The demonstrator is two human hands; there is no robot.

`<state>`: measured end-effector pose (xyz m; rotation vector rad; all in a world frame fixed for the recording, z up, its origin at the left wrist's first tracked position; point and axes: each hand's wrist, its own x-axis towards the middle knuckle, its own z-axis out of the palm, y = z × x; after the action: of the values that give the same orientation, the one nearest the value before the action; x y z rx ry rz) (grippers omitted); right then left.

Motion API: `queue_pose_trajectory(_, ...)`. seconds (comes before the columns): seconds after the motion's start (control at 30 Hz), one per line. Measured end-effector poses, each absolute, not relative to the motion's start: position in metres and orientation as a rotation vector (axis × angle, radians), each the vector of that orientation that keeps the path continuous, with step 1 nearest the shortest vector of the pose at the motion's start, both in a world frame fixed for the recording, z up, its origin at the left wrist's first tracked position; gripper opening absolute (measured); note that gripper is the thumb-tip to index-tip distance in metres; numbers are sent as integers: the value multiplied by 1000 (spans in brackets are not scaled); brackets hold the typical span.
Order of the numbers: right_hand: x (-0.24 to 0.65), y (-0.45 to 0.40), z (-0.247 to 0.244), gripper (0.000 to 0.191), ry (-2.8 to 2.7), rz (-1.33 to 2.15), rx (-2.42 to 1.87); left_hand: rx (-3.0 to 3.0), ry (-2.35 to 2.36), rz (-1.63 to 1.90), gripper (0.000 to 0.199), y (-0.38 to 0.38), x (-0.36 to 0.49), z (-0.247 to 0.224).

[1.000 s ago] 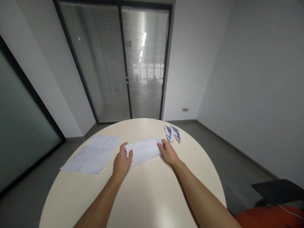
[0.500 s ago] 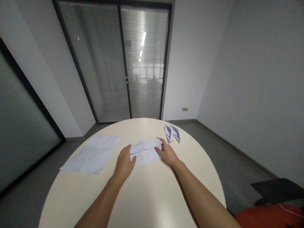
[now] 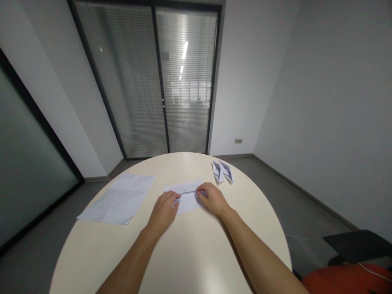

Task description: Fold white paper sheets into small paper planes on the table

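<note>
Between my hands a folded white sheet of paper (image 3: 188, 201) lies on the table, with a raised flap edge running across its middle. My left hand (image 3: 165, 204) pinches the left end of that edge between thumb and fingers. On the right end, my right hand (image 3: 211, 198) has its fingers curled and closed on the same edge. Both hands partly cover the paper's ends. Beyond my right hand lie two small folded paper pieces (image 3: 222, 171), side by side.
A larger creased sheet of white paper (image 3: 119, 200) lies flat on the left of the round cream table (image 3: 183, 253). At the lower right, off the table, are a black flat panel (image 3: 358, 245) and a red seat (image 3: 346, 279). Glass doors with blinds (image 3: 183, 122) stand behind.
Both hands have moved inward along the paper and their fingers have closed on the flap edge, which now stands slightly raised. The other papers have stayed put.
</note>
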<state>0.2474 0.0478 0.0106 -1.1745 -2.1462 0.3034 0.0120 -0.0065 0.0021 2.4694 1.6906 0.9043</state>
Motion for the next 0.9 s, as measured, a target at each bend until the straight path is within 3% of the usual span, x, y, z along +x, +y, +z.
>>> queue_pose_trajectory(0.17, 233, 33, 21, 22, -2303, 265, -1155, 2531, 1426, 725, 30, -14, 23, 4)
queue_pose_trajectory(0.77, 240, 39, 3, 47, -2437, 330, -953, 2481, 1727, 520, 52, -14, 21, -7)
queue_pose_trajectory(0.9, 238, 32, 17, 39, -2462, 358, -991, 2477, 1801, 533, 50, -15, 23, 1)
